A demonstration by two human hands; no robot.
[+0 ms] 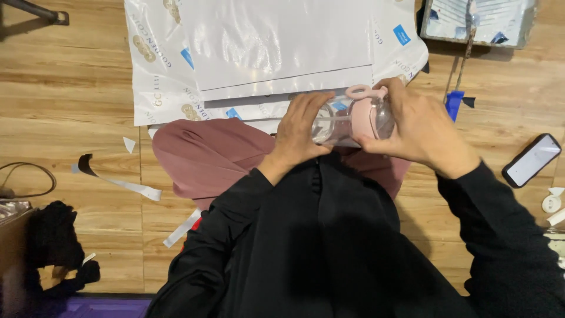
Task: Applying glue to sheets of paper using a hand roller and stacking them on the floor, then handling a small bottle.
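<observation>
- My left hand (300, 126) grips the clear bottle (338, 123) lying sideways above my lap.
- My right hand (415, 126) is closed around its pink lid (365, 112).
- White mailer bags (265, 47) lie just beyond; a phone (531, 160) sits right, well apart.

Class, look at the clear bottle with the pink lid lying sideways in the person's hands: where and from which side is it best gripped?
Grip the clear bottle around its barrel, from the left, as the left hand does. It lies on its side, lid to the right, where the right hand wraps the pink lid.
</observation>
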